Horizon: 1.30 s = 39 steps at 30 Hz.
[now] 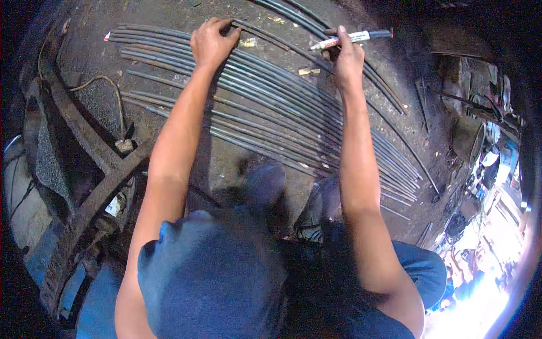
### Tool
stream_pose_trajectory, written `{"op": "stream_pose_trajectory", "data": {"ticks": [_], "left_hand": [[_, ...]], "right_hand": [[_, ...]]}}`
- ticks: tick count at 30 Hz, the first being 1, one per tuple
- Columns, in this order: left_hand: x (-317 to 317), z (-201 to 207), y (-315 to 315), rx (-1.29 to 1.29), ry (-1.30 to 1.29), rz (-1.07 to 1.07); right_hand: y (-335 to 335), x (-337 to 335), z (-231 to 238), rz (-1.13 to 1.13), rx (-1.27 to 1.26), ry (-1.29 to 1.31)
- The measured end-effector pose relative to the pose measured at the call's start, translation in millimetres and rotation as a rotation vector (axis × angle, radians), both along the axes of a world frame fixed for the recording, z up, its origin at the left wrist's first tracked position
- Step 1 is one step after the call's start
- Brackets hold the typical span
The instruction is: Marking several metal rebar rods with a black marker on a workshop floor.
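Observation:
My left hand (213, 44) is at the far side of a spread of dark metal rods (271, 93). Its thumb and forefinger close round the near-left end of a single rod (262, 34), which runs off to the right beneath my other hand. In my right hand (345, 56) is a white marker pen (357, 37), gripped between thumb and fingers. Its pale tip points left and its dark end sticks out to the right. The tip is just above the single rod; whether they touch I cannot tell.
More rods (305, 18) lie at the far edge. A rusty metal frame (107, 169) stands at left, with a thin cable (116, 87) beside it. Paper scraps (307, 72) dot the dirt floor. Scrap and a rounded metal container (468, 135) crowd the right side.

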State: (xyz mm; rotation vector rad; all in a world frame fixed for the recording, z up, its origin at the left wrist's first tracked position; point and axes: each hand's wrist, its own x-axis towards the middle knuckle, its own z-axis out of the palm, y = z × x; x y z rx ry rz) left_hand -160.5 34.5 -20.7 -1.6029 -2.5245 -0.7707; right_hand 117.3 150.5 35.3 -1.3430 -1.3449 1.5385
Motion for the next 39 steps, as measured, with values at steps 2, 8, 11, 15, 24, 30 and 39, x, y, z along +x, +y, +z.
{"op": "stream_pose_trajectory", "data": {"ticks": [2, 8, 11, 15, 24, 30, 39], "left_hand": [[4.0, 1.1, 1.4, 0.009, 0.02, 0.02], [43.4, 4.0, 12.5, 0.191, -0.017, -0.439], [70.1, 0.0, 23.3, 0.173, -0.108, -0.596], [74.3, 0.2, 23.1, 0.085, -0.111, -0.564], [74.1, 0.5, 22.4, 0.045, -0.103, -0.522], [77.6, 6.6, 22.4, 0.022, -0.129, -0.506], [74.5, 1.6, 22.3, 0.007, -0.081, -0.514]], "right_hand": [[-3.0, 1.1, -2.3, -0.049, -0.034, 0.197], [-8.6, -0.6, -28.2, 0.023, 0.083, 0.076], [-0.8, -13.1, -44.2, 0.07, 0.22, -0.005], [4.7, -24.6, -55.8, 0.06, 0.246, 0.118], [-1.1, -31.4, -74.5, 0.078, 0.338, 0.101], [1.2, -29.4, -78.9, 0.091, 0.448, 0.046], [-0.8, -33.2, -73.4, 0.12, 0.509, 0.002]]}}
